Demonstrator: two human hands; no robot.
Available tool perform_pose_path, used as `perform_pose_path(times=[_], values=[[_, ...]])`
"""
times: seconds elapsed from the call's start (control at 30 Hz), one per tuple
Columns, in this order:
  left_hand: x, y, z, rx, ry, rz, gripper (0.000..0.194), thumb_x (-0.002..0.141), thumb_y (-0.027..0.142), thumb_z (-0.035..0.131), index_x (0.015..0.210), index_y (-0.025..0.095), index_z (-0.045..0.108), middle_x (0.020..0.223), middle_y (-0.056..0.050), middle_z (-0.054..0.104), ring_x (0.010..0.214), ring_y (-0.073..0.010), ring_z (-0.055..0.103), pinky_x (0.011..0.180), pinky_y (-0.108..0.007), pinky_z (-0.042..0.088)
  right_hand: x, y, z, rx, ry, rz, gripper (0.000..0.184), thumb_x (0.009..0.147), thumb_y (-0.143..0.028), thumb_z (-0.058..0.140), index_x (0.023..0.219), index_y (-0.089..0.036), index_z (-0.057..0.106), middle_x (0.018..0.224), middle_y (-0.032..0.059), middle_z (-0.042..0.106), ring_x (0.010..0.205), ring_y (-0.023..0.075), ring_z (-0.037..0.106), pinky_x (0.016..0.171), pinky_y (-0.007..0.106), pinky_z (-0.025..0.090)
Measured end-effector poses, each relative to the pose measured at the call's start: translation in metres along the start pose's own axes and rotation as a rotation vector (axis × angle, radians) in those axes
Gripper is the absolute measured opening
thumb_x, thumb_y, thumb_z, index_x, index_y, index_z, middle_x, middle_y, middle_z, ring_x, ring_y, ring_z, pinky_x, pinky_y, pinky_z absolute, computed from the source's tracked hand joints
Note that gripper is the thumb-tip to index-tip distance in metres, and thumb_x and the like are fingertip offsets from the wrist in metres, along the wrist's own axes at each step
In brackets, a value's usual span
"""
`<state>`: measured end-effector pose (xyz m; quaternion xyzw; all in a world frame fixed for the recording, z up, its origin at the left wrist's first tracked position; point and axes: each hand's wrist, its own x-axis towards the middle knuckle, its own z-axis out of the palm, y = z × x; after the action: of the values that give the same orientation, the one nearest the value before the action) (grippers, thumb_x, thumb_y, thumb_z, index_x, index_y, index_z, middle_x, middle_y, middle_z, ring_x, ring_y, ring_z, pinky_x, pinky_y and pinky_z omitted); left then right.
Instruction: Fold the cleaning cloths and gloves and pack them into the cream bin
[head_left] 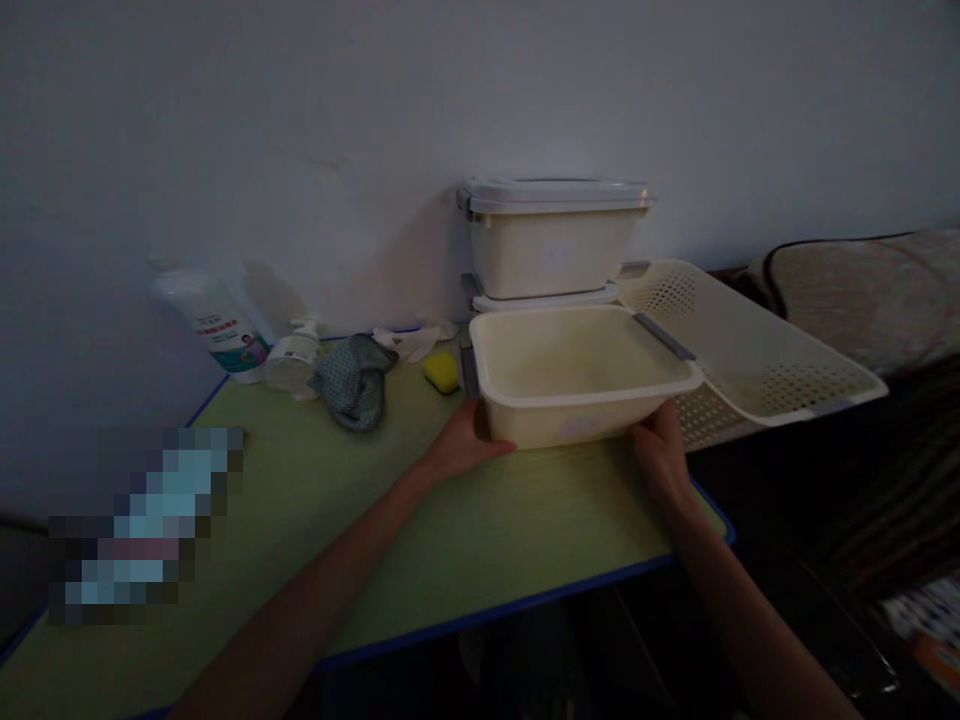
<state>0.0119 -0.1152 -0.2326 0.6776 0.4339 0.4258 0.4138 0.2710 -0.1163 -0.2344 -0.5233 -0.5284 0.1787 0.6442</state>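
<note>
Step in hand, as I judged it from my remote post: steadying one tub [547, 424] by both front corners. The tub stood in front of the lidded box [517, 250]; whether its base touched the surface [525, 530], I could not tell.

Left hand [471, 440]: curled around the tub's left front corner, thumb low along the front wall. Right hand [663, 450]: cupped at the right front corner under the rim, fingers partly hidden from me.

Handling note: good work here, in my judgement, called for even pressure at both corners, a level rim and some space kept from the lidded box. A grip on one side only could have tipped or twisted the tub.

Appearance: cream, apparently plastic, rectangular, rounded corners, broad rim, lidless; nothing showed inside. Two grey handles [664, 337], one per short side. One pale label [581, 425] on the front wall, too dim for me to read.

Adjacent stock: perforated basket [750, 340], right of the lidded box; yellow sponge [441, 373], left and forward of it; checked cloth [355, 385], farther left of it.
</note>
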Motion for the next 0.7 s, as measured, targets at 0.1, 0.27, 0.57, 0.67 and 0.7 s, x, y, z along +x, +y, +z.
perform_pose_path(times=[0.1,0.27,0.57,0.67,0.7], values=[[-0.004,-0.001,0.0,0.001,0.063,-0.041,0.066,0.051,0.037,0.08,0.108,0.016,0.052,0.118,-0.012,0.061,0.113,-0.0327,0.054,0.1,-0.053,0.039,-0.005,0.003,0.001,0.002,-0.035,0.063,0.035,0.055,-0.016,0.052,0.089,-0.026,0.049,0.088,0.0017,0.056,0.089,0.0252,0.054,0.084,0.049,0.043],[-0.008,-0.008,0.0,-0.065,0.147,-0.038,0.074,0.048,0.043,0.081,0.111,0.017,0.051,0.119,-0.012,0.059,0.113,-0.032,0.053,0.101,-0.055,0.035,-0.011,-0.005,-0.002,0.03,0.012,0.073,0.036,0.059,-0.021,0.052,0.094,-0.024,0.051,0.092,0.0031,0.058,0.09,0.0246,0.055,0.081,0.047,0.045],[-0.01,-0.015,0.0,-0.307,0.204,0.145,0.084,0.055,0.058,0.073,0.122,0.019,0.042,0.133,-0.015,0.045,0.125,-0.0316,0.042,0.104,-0.051,0.033,-0.021,-0.012,-0.002,0.101,-0.038,-0.14,0.042,0.071,-0.028,0.052,0.113,-0.024,0.051,0.109,0.0042,0.056,0.102,0.0234,0.052,0.087,0.044,0.042],[-0.011,-0.015,-0.002,-0.289,0.234,0.19,0.077,0.059,0.062,0.069,0.119,0.019,0.045,0.128,-0.013,0.051,0.12,-0.0308,0.048,0.1,-0.049,0.04,-0.023,-0.015,-0.002,0.142,-0.066,-0.239,0.045,0.075,-0.033,0.052,0.119,-0.026,0.048,0.119,0.0049,0.053,0.109,0.0243,0.05,0.092,0.046,0.04],[-0.012,-0.016,-0.003,-0.273,0.242,0.205,0.074,0.061,0.064,0.067,0.117,0.02,0.047,0.125,-0.012,0.053,0.119,-0.0306,0.049,0.099,-0.049,0.041,-0.023,-0.016,-0.001,0.151,-0.077,-0.267,0.046,0.077,-0.035,0.052,0.122,-0.027,0.046,0.122,0.0051,0.052,0.112,0.0245,0.049,0.094,0.046,0.039]])
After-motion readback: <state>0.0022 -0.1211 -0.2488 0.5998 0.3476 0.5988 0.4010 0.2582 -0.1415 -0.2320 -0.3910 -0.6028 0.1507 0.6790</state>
